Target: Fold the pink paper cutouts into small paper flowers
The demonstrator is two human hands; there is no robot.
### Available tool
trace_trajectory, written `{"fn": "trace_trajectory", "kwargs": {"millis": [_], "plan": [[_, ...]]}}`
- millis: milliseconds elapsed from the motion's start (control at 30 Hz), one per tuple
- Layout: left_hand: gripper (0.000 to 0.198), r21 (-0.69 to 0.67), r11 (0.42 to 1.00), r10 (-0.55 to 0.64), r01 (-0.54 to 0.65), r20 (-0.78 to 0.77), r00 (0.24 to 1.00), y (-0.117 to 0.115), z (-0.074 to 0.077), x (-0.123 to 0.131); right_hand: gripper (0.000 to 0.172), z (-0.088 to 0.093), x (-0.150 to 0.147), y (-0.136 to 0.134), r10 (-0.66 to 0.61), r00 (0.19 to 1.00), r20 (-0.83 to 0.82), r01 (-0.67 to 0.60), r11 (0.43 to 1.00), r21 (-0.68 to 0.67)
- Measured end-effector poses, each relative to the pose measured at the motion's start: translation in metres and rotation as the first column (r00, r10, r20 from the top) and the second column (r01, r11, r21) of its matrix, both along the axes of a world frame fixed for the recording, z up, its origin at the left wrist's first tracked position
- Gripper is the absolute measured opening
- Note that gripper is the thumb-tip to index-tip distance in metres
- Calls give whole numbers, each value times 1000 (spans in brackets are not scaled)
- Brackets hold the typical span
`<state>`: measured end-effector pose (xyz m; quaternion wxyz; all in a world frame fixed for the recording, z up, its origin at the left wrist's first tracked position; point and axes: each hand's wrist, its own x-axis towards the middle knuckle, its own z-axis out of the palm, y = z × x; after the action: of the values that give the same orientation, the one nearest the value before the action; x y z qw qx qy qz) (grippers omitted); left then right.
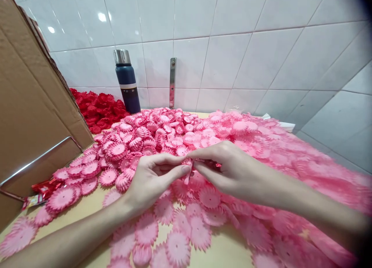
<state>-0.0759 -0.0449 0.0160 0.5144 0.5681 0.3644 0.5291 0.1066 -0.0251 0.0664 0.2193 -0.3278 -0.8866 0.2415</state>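
Observation:
My left hand [154, 177] and my right hand [225, 169] meet at the middle of the view, just above a heap of pink petal discs. Between their pinched fingertips is one pink petal disc [187, 177], mostly covered by the fingers. The left thumb and forefinger press on it from one side, the right fingers from the other. Loose flat pink petal discs [178, 246] with fringed edges and a small centre hole lie below the hands. Behind them is a pile of curled pink petal discs [142, 132] with darker rims.
A dark blue bottle [127, 85] with a steel cap stands by the tiled wall [192, 12]. Red petal discs [100, 109] are heaped left of it. A cardboard box [37, 74] borders the left side, with a red wrapper [48, 186] near it. A metal bracket [172, 82] is on the wall.

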Motion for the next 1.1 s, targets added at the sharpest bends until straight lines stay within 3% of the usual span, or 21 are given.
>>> {"fn": "trace_trajectory", "kwargs": {"millis": [300,400,467,533,600,667,700,767,800,900,1033,1100], "plan": [[7,-11,1000,9,-10,-98,995,-4,3,3,24,5,12,5,12,999,31,-7,989,-149],[8,-29,998,59,-61,-62,996,-2,4,0,27,10,19,15,18,1000,24,-12,972,-234],[11,-52,990,128,-128,-6,992,2,5,-2,26,12,26,24,-68,998,11,68,963,-260],[15,-69,978,201,-197,61,978,7,5,-4,29,12,32,34,-255,967,-8,250,953,-170],[18,-106,973,214,-204,103,971,11,4,-5,46,11,38,42,-420,907,-34,420,908,-4],[20,-137,973,203,-185,129,971,14,1,-6,63,8,41,46,-498,864,-69,502,843,193],[21,-148,974,194,-174,138,971,14,-1,-6,63,8,40,45,-498,863,-86,500,817,288],[22,-162,975,173,-150,138,975,13,-2,-5,47,7,35,39,-406,909,-96,404,801,441],[22,-163,977,163,-141,132,978,12,-3,-5,38,7,31,34,-314,947,-70,308,824,476],[17,-162,982,116,-99,100,988,9,-3,-3,26,4,15,16,-47,996,72,8,886,464],[14,-164,987,21,-3,110,994,7,-1,-1,14,-4,0,3,-9,977,212,-118,808,577],[13,-135,991,15,3,131,991,7,0,-1,19,-6,0,3,-11,983,183,-97,813,575]]}}
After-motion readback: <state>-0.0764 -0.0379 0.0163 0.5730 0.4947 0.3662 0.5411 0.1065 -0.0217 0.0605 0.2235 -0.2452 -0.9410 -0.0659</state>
